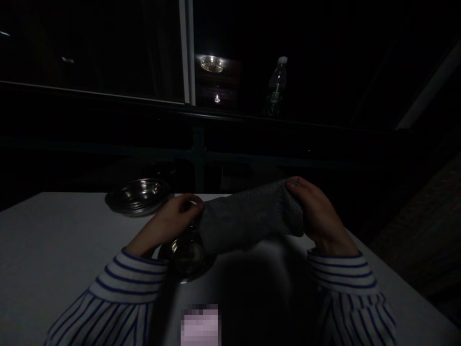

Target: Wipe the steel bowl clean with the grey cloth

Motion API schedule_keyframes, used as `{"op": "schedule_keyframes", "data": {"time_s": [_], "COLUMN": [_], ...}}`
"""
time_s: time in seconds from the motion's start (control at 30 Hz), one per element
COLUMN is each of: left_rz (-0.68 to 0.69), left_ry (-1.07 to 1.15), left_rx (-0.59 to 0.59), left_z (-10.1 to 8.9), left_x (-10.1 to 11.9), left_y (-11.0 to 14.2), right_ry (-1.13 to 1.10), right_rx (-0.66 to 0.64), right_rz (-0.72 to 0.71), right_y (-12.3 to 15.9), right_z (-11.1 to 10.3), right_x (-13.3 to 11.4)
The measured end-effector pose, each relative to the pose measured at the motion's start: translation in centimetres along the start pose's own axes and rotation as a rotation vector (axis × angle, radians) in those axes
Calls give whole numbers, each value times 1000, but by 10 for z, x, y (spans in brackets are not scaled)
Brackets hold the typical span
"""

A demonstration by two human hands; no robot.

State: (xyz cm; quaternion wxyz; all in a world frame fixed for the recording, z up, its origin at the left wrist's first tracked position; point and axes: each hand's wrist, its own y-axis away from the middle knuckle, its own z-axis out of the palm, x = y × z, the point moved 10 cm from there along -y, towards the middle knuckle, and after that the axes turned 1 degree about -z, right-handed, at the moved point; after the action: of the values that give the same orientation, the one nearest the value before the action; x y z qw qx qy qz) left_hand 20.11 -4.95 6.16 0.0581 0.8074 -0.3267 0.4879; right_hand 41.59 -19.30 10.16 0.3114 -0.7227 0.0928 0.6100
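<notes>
A folded grey cloth is stretched between my two hands above the white table. My left hand pinches its left end between thumb and fingers. At the other end my right hand grips the upper corner, its thumb on top and the other fingers partly hidden behind the cloth. Beneath my left hand and the cloth's left end, a shiny round metal dish rests on the table, partly covered from view. Dim light hides finer details.
Stacked metal plates stand near the far left edge of the white table. A clear plastic bottle with a white cap is beyond the table, by the dark window. A blurred-out pink patch lies at the near edge.
</notes>
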Motion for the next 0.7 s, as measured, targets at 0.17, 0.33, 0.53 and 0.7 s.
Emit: {"op": "schedule_keyframes", "data": {"time_s": [0.17, 0.33, 0.53, 0.7], "left_rz": [83, 48, -75, -369], "left_ry": [81, 108, 519, 952], "left_rx": [-40, -121, -234, -435], "left_z": [18, 47, 72, 102], "left_x": [33, 36, 35, 32], "left_y": [15, 22, 26, 40], "right_ry": [-14, -37, -32, -161], "right_rx": [-61, -123, -153, -240], "right_rz": [-20, -9, -32, -4], "right_y": [5, 10, 16, 20], "right_z": [13, 26, 37, 57], "right_x": [-7, -11, -16, -14]}}
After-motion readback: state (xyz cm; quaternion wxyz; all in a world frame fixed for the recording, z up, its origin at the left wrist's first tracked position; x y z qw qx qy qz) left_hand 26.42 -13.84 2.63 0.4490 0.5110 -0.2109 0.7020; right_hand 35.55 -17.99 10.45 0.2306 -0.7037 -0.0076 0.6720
